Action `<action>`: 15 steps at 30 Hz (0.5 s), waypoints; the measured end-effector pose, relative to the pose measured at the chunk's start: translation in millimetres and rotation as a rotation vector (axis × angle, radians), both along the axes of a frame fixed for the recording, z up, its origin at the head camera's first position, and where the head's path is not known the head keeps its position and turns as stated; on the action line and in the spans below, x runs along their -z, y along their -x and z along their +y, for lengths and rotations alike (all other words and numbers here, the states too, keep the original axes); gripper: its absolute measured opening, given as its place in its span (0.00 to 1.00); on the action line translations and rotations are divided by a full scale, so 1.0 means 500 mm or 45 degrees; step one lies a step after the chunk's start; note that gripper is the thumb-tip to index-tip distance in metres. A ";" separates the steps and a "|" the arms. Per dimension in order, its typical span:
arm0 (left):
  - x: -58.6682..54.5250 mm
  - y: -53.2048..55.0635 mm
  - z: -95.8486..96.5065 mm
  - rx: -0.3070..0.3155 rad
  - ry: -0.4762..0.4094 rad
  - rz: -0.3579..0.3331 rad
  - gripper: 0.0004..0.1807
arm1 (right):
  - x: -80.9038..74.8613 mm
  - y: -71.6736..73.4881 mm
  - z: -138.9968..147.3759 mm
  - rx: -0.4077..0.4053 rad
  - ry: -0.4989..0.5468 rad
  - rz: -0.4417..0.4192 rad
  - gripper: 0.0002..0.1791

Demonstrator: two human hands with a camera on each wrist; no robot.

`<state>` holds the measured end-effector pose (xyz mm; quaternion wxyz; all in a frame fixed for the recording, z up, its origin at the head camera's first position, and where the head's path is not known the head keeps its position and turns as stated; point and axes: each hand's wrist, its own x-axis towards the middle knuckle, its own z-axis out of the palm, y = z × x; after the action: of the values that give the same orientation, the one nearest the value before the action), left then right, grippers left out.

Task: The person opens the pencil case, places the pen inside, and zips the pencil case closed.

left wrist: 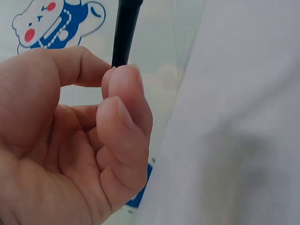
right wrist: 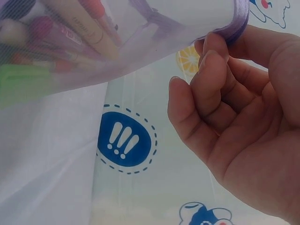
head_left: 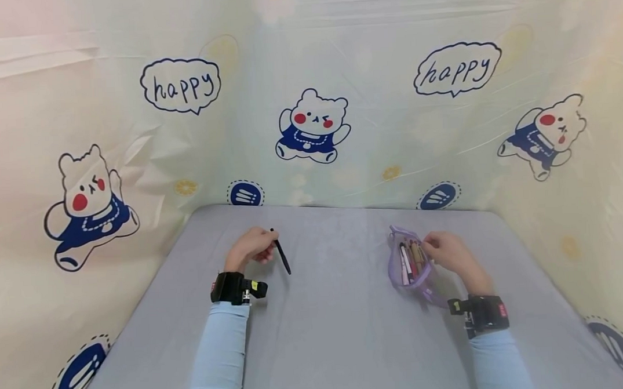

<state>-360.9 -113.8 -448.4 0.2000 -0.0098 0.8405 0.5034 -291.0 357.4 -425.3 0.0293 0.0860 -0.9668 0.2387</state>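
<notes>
Thumb and fingertips of my left hand [head_left: 253, 244] pinch a slim black pen [head_left: 281, 255] near its upper end, and the pen slants down to the right. In the left wrist view a dark end of the pen [left wrist: 125, 30] sticks out past the fingertips. Over on the right, my right hand [head_left: 450, 252] pinches the purple edge of a see-through mesh pencil case [head_left: 393, 269]. The case is unzipped, and several pens and markers [head_left: 410, 260] show inside it. Through the mesh in the right wrist view, a beige marker [right wrist: 77, 26] and a bright green item [right wrist: 26, 82] are visible.
A grey cloth-covered table [head_left: 338, 332] lies under both hands. Behind and beside it hangs a pale curtain [head_left: 372, 139] printed with bears and the word happy. Each wrist carries a black strapped-on camera.
</notes>
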 end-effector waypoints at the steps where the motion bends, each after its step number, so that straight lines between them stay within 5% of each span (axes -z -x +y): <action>1: -0.001 0.001 0.008 0.000 -0.004 0.006 0.19 | 0.000 -0.001 0.000 0.002 0.000 -0.004 0.11; 15: -0.012 0.013 0.121 0.086 -0.086 0.078 0.17 | -0.004 0.000 -0.004 -0.001 0.017 -0.023 0.12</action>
<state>-367.2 -53.4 -442.3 0.1913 0.0407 0.8287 0.5244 -291.0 355.4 -423.4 0.0210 0.0839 -0.9654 0.2461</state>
